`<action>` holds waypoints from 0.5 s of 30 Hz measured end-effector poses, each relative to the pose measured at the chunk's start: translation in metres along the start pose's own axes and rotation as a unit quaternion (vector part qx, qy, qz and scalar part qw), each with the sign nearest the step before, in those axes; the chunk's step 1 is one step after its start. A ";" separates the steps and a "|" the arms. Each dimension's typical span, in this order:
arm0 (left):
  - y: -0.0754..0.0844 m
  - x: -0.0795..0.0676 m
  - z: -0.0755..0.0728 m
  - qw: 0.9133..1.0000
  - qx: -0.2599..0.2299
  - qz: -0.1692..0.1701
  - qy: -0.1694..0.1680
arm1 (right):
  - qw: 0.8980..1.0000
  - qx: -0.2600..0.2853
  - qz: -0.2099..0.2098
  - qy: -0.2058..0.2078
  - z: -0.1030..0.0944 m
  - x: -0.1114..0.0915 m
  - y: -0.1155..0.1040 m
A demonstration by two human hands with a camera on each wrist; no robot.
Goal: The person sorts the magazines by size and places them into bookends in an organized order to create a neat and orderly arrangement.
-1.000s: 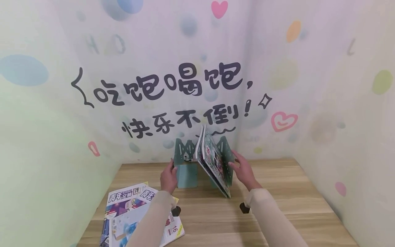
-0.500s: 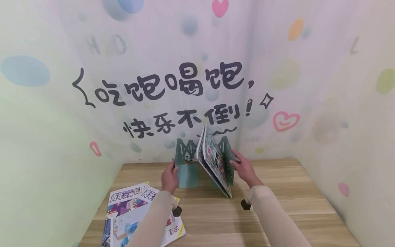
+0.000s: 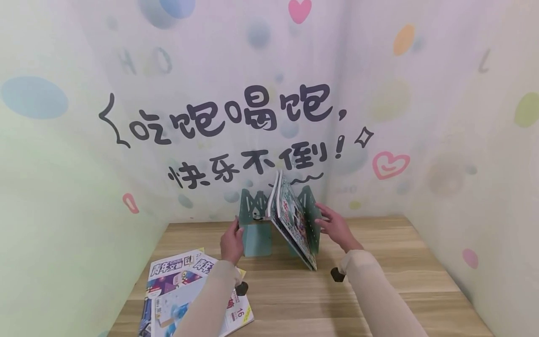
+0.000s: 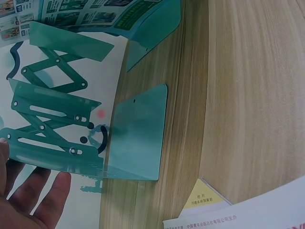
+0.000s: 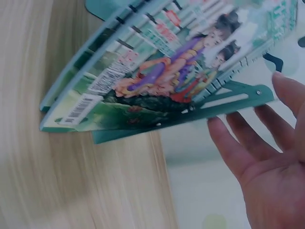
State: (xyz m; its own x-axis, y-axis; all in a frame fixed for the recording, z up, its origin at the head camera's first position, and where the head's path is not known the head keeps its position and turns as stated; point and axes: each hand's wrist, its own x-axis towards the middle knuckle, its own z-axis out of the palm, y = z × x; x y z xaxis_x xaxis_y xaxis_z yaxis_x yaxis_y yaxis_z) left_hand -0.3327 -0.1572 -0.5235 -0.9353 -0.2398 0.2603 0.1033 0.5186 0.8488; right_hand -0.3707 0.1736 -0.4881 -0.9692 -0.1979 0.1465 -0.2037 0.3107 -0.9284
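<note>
A green folding metal bookend [image 3: 256,239] with scissor-like links stands at the back of the table. Two or more magazines [image 3: 292,217] lean in its right part, tilted, their lower corners toward the front. My left hand [image 3: 231,242] holds the bookend's left end plate [image 4: 52,160], thumb at its edge and fingers along the outer side. At the other end, my right hand [image 3: 337,229] touches the right end plate [image 5: 228,106] with extended fingertips; in the right wrist view its thumb stays apart from the plate. An illustrated cover [image 5: 167,76] hides much of that plate.
Several loose magazines [image 3: 168,295] overlap at the front left, partly under my left forearm. A printed wall [image 3: 252,61] rises directly behind the bookend. The wooden table [image 3: 379,290] has side walls on the left and right.
My right wrist and forearm have shifted slightly to the right, the fingertips still at the plate. The left hand, bookend and magazines have kept their places.
</note>
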 end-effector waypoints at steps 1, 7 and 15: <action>0.000 0.000 0.000 1.000 -0.001 -0.001 0.000 | 1.000 0.009 0.005 -0.006 -0.001 0.000 0.000; 0.004 -0.002 -0.001 1.000 0.004 0.000 -0.003 | 0.999 0.023 0.028 -0.013 -0.005 0.000 -0.004; 0.003 -0.002 -0.001 1.000 0.000 0.000 -0.008 | 0.998 0.035 0.051 -0.004 -0.004 -0.002 -0.002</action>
State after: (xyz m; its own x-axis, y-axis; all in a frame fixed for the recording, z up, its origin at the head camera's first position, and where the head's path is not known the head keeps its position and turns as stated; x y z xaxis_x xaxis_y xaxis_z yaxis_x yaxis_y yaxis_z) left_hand -0.3304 -0.1564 -0.5212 -0.9406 -0.2260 0.2534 0.1040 0.5187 0.8486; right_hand -0.3686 0.1770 -0.4851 -0.9831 -0.1768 0.0473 -0.0937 0.2639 -0.9600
